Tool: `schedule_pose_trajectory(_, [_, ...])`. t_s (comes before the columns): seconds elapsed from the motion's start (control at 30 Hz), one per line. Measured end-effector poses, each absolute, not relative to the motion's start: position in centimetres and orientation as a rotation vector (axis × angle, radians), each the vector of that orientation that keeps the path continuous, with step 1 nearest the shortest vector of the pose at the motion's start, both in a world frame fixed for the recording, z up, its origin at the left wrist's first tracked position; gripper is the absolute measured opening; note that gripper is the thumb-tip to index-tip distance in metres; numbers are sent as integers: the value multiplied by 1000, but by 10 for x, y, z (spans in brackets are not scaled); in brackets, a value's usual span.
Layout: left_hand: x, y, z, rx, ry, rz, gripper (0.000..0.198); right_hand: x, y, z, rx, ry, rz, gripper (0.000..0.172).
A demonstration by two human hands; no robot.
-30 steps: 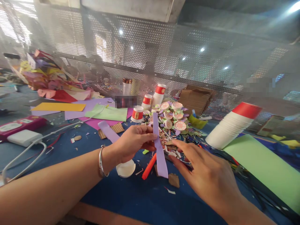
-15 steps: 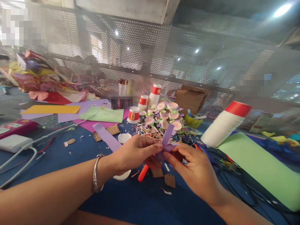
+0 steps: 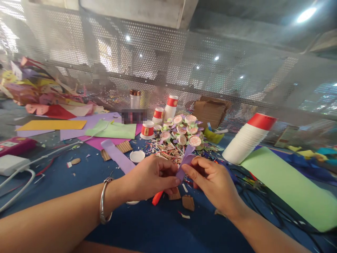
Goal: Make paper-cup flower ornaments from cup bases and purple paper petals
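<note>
A small purple paper strip (image 3: 186,158) is pinched between both hands above the blue table. My left hand (image 3: 152,177) has its thumb and fingers closed on the lower end. Higher up on the strip, the thumb and fingers of my right hand (image 3: 213,182) press it from the other side. A longer purple strip (image 3: 117,156) lies beyond my left wrist, partly hidden by the hand. Under the fingers an orange-red stick-shaped thing (image 3: 157,198) shows in part, beside brown corrugated cardboard pieces (image 3: 188,202). A white paper disc (image 3: 137,156) rests left of the fingers.
Behind the hands sits a pile of small round paper pieces (image 3: 181,129) with purple and green tabs, amid scraps. Stacked paper cups (image 3: 240,144) lean at right by green paper (image 3: 289,186). Black cables (image 3: 259,200) run nearby. A white charger (image 3: 13,165) with cable lies left.
The purple strip stood upright with a crosswise part; now it leans right and looks folded lengthwise. My right thumb has moved up along it. The whole view has shifted slightly.
</note>
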State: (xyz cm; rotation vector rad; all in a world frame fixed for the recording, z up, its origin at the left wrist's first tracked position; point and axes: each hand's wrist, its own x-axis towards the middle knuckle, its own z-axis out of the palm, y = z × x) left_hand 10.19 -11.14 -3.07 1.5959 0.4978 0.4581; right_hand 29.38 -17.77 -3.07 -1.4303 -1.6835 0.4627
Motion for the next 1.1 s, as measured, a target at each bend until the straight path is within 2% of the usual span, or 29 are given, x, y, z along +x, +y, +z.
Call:
schedule_pose_trajectory(0.3, [100, -114, -28, 1592, 501, 386, 19, 299, -176, -27, -1372, -1424, 727, 32])
schedule_pose_trajectory(0.43, [101, -113, -29, 1583, 492, 370, 24, 300, -177, -28, -1333, -1391, 709, 31])
schedule_pose_trajectory(1.1, [100, -109, -38, 1568, 450, 357, 22, 301, -178, -28, -1282, -1399, 793, 33])
